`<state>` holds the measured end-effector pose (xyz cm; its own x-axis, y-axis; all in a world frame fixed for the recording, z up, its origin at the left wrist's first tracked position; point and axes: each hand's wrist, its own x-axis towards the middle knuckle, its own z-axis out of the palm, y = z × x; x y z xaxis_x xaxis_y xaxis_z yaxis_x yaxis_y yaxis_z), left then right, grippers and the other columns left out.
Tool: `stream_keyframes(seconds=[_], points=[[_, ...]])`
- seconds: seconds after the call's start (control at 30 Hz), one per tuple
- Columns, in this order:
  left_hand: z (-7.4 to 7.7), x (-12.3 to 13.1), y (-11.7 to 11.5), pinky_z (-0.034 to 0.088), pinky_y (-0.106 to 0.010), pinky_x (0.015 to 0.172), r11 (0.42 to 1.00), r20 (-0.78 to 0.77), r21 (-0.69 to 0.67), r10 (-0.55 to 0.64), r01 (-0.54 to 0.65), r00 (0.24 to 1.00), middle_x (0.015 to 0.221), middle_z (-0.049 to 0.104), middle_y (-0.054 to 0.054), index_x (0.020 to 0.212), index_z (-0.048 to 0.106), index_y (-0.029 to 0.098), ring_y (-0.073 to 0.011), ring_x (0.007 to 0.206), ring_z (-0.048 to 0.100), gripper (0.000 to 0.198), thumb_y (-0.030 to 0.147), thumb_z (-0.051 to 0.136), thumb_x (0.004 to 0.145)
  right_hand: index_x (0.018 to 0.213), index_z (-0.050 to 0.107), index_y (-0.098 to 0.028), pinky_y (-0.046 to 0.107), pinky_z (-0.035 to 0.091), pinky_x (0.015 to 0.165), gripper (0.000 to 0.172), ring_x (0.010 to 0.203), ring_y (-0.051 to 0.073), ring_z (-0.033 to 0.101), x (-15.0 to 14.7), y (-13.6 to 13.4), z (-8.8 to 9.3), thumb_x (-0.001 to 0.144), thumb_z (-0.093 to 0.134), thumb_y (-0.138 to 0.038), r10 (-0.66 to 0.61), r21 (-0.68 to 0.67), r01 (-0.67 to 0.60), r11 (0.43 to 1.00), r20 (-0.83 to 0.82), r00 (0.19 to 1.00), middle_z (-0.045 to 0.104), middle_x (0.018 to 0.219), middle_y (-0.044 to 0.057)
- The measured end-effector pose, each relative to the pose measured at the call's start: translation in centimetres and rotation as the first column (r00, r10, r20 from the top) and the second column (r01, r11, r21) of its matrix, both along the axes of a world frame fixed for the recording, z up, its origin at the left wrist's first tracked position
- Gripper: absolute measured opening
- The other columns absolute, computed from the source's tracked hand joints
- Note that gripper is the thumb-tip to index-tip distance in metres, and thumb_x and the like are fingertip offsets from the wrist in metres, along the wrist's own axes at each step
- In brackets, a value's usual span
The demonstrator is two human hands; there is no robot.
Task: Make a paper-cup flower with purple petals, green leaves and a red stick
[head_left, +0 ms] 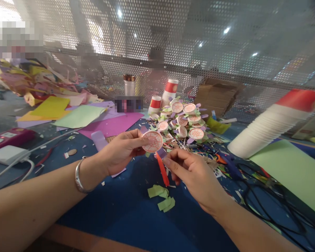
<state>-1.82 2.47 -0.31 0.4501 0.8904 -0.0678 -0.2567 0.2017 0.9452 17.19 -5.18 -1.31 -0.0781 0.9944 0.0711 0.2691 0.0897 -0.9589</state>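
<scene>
My left hand [124, 148] pinches a round white disc [152, 141] with an orange-red pattern, thumb on its face. A small purple paper piece [161, 153] at the disc's lower right is pinched between the thumb and fingers of my right hand [185, 166]. A red-orange strip [162, 170] slants down beside my right fingertips; what holds its upper end is unclear. Below the hands, several light green paper pieces [166, 203] lie on the blue table [115, 217]. Behind them is a heap of similar discs [196, 133] with purple and green paper tabs.
Stacked paper cups [267, 122] lean at the right, above a green sheet [294, 175] and black cables [254, 203]. A glue gun [229, 162] sits among scraps. Coloured sheets [80, 116], a power bank [9, 154] and white cables occupy the left. A jar [129, 85] stands behind.
</scene>
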Motion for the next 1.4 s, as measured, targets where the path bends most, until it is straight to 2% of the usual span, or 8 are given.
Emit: stream_keyframes(seconds=[0.27, 0.43, 0.53, 0.8, 1.0, 1.13, 1.27, 1.4], points=[[-0.07, -0.22, 0.53, 0.045, -0.022, 0.067, 1.0, -0.019, 0.022, -0.008, 0.009, 1.0, 0.092, 0.071, -0.005, 0.091, 0.073, 0.013, -0.0123, 0.08, 0.061, 0.024, 0.03, 0.081, 0.078, 0.083, 0.063, -0.02, 0.021, 0.041, 0.051, 0.021, 0.053, 0.008, 0.049, -0.02, 0.04, 0.03, 0.092, 0.064, -0.039, -0.011, -0.019, 0.01, 1.0, -0.039, 0.999, 0.054, 0.061, -0.006], [0.12, -0.11, 0.09, 0.048, -0.022, 0.066, 0.995, 0.007, -0.005, -0.104, 0.104, 0.995, 0.088, 0.071, -0.003, 0.085, 0.075, 0.014, -0.0118, 0.078, 0.062, 0.022, 0.03, 0.085, 0.074, 0.081, 0.064, -0.02, 0.022, 0.041, 0.05, 0.019, 0.053, 0.009, 0.049, 0.15, 0.17, -0.18, 0.09, 0.064, -0.037, -0.026, -0.015, 0.026, 1.0, -0.024, 0.999, 0.054, 0.061, -0.005], [-0.04, 0.01, -0.05, 0.048, -0.02, 0.066, 0.99, 0.006, 0.039, -0.134, 0.133, 0.991, 0.086, 0.071, -0.002, 0.086, 0.076, 0.015, -0.0104, 0.077, 0.062, 0.021, 0.031, 0.084, 0.075, 0.081, 0.064, -0.02, 0.023, 0.041, 0.051, 0.018, 0.053, 0.009, 0.049, 0.26, 0.22, -0.19, 0.09, 0.065, -0.036, -0.026, -0.008, 0.026, 1.0, -0.012, 1.0, 0.053, 0.061, -0.006], [-0.17, 0.13, -0.21, 0.047, -0.021, 0.066, 0.986, -0.094, 0.106, -0.121, 0.13, 0.988, 0.082, 0.072, -0.003, 0.086, 0.075, 0.014, -0.0104, 0.073, 0.061, 0.025, 0.033, 0.085, 0.074, 0.079, 0.061, -0.02, 0.024, 0.04, 0.051, 0.026, 0.053, 0.009, 0.049, 0.19, 0.07, -0.22, 0.093, 0.063, -0.042, 0.01, 0.008, -0.01, 1.0, -0.003, 1.0, 0.054, 0.062, -0.005], [0.1, 0.06, -0.06, 0.048, -0.02, 0.066, 0.988, 0.002, 0.12, -0.094, 0.093, 0.996, 0.082, 0.073, -0.002, 0.085, 0.075, 0.014, -0.0097, 0.072, 0.063, 0.022, 0.031, 0.084, 0.075, 0.08, 0.062, -0.02, 0.025, 0.04, 0.052, 0.029, 0.053, 0.009, 0.049, 0.25, 0.06, -0.05, 0.093, 0.064, -0.046, 0.032, 0.041, -0.033, 0.999, 0.035, 0.999, 0.053, 0.061, -0.005], [-0.16, 0.19, -0.09, 0.049, -0.02, 0.068, 0.99, -0.004, 0.112, -0.083, 0.082, 0.997, 0.083, 0.074, -0.002, 0.085, 0.074, 0.014, -0.01, 0.073, 0.064, 0.021, 0.03, 0.083, 0.076, 0.081, 0.062, -0.02, 0.025, 0.04, 0.052, 0.028, 0.054, 0.01, 0.05, 0.31, 0.16, -0.15, 0.094, 0.062, -0.045, 0.028, 0.039, -0.03, 0.999, 0.045, 0.999, 0.054, 0.061, -0.005], [-0.32, 0.4, -0.32, 0.049, -0.021, 0.066, 0.989, -0.05, 0.082, -0.118, 0.122, 0.992, 0.076, 0.072, -0.003, 0.077, 0.073, 0.011, -0.0099, 0.068, 0.062, 0.022, 0.03, 0.084, 0.074, 0.081, 0.062, -0.02, 0.025, 0.039, 0.051, 0.027, 0.054, 0.01, 0.049, 0.37, 0.27, -0.3, 0.095, 0.06, -0.043, 0.049, 0.048, -0.052, 0.997, 0.061, 0.997, 0.053, 0.062, -0.005], [-0.01, 0.32, -0.26, 0.049, -0.021, 0.069, 0.994, -0.011, 0.092, -0.055, 0.056, 0.998, 0.082, 0.074, -0.003, 0.082, 0.073, 0.013, -0.0105, 0.072, 0.064, 0.022, 0.03, 0.084, 0.073, 0.081, 0.062, -0.02, 0.025, 0.039, 0.051, 0.028, 0.054, 0.009, 0.049, 0.27, 0.24, -0.1, 0.095, 0.06, -0.045, 0.059, 0.049, -0.062, 0.997, 0.069, 0.996, 0.052, 0.062, -0.005]])
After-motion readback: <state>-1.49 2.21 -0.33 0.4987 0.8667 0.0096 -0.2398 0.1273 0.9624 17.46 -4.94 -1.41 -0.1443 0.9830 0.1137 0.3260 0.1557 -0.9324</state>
